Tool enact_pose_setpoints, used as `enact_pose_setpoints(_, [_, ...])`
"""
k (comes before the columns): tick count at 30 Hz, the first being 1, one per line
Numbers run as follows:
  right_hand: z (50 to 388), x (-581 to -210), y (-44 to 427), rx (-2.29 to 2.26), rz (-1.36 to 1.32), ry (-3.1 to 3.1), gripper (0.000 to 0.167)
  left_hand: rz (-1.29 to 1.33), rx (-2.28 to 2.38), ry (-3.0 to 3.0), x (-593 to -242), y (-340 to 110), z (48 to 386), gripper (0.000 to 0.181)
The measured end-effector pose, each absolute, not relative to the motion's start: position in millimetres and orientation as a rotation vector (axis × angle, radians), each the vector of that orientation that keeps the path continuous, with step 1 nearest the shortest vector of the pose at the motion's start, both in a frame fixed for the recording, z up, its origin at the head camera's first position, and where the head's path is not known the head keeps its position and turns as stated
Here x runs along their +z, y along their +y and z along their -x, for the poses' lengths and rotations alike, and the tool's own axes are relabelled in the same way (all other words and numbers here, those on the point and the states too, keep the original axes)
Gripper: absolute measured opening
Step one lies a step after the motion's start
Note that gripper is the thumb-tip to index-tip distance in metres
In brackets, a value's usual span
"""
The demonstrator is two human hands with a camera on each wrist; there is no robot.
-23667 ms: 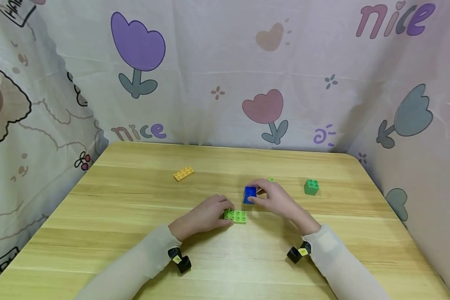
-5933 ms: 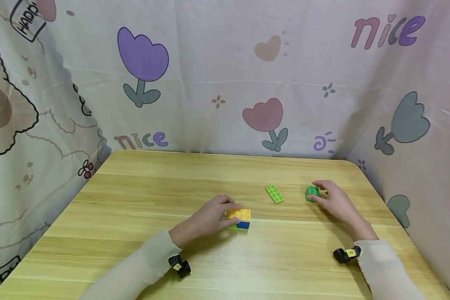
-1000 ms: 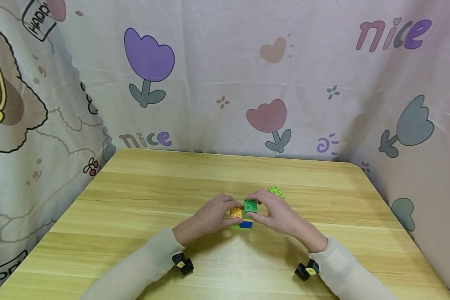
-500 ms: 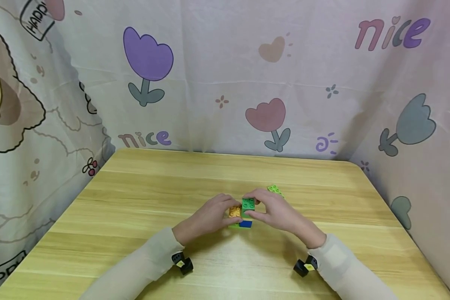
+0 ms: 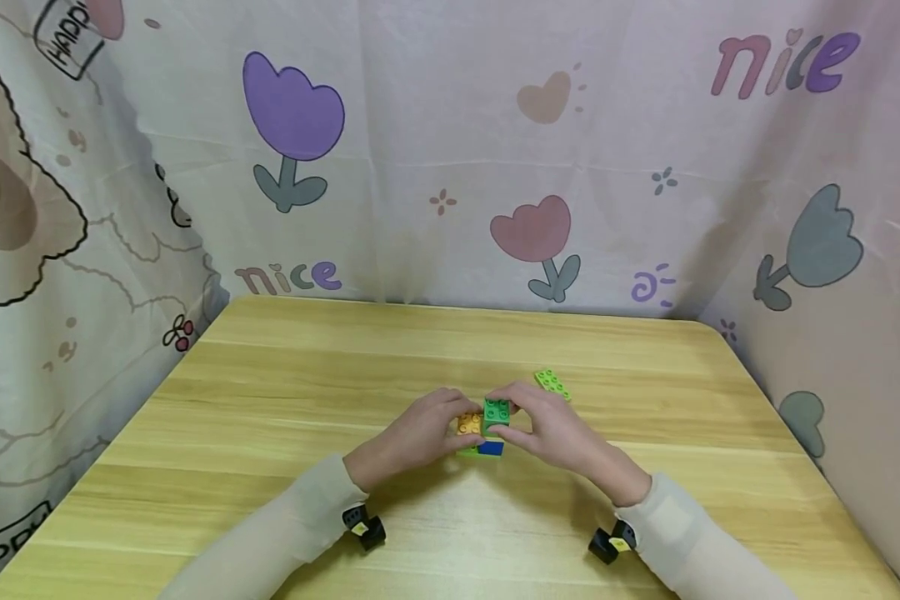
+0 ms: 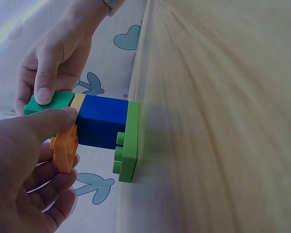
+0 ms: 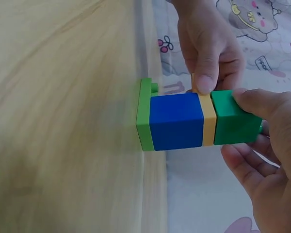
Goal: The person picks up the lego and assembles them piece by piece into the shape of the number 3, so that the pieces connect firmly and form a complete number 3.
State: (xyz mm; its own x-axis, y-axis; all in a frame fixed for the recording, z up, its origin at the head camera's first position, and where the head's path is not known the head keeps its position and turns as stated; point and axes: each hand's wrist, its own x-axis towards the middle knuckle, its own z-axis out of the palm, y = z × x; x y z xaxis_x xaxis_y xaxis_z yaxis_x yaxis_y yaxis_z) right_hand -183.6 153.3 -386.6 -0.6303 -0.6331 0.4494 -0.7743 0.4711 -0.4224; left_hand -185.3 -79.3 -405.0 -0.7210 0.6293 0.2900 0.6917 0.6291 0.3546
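A stack of toy building bricks stands on the table: a flat light-green brick (image 6: 131,145) at the bottom, a blue brick (image 7: 177,121) on its right half, and a flat yellow-orange brick (image 5: 469,424) over the blue one, jutting out to the left. My left hand (image 5: 418,435) pinches the yellow-orange brick between thumb and fingers. On that brick's right end sits a green brick (image 7: 235,119), which my right hand (image 5: 558,423) grips by its sides. In the right wrist view only a thin line shows between the green and yellow-orange bricks.
A second flat light-green brick (image 5: 552,383) lies on the wooden table (image 5: 307,358), behind my right hand. A printed cloth (image 5: 420,125) hangs behind the table and along its sides.
Earlier the green brick stood at the right of the table; my right hand has brought it onto the stack. Over the last second both hands have stayed almost still.
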Motion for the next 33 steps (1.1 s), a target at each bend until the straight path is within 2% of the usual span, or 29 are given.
enact_pose_setpoints(33, [180.4,-388.9,151.1,0.954,-1.15,-2.496,0.039,1.1,-0.704,-2.783,-396.6,-78.2,187.6,0.047])
